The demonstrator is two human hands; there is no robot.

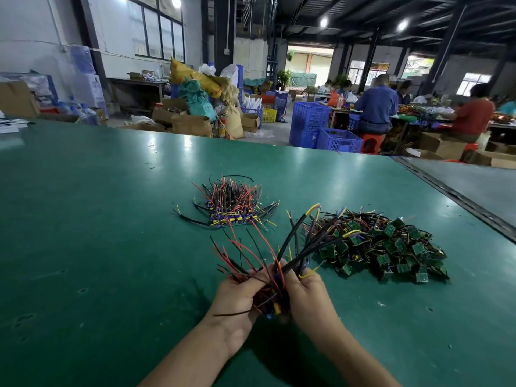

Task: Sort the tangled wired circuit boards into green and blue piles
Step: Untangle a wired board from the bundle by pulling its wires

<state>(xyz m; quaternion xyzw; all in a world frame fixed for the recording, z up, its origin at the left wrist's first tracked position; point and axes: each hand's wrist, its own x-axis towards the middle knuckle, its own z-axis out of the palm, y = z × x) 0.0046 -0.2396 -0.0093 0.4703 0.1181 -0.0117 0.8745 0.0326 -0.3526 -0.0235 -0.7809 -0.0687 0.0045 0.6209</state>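
Near the table's front, my left hand [237,296] and my right hand [307,294] both grip one tangled bundle of wired boards [275,298]. Its red, black and yellow wires fan up and away from my fingers; the boards themselves sit mostly hidden between my palms. Farther back, left of centre, lies a pile of blue boards [231,216] with red and black wires standing up. To the right spreads a wider pile of green boards [391,247] with dark wires. Some black wires from the bundle reach over the green pile's left edge.
The green table mat [97,233] stretches wide to the left and front. A metal seam [452,196] and a grey table lie at the right. Beyond the far edge stand blue crates [321,127], cardboard boxes, sacks and seated people at other benches.
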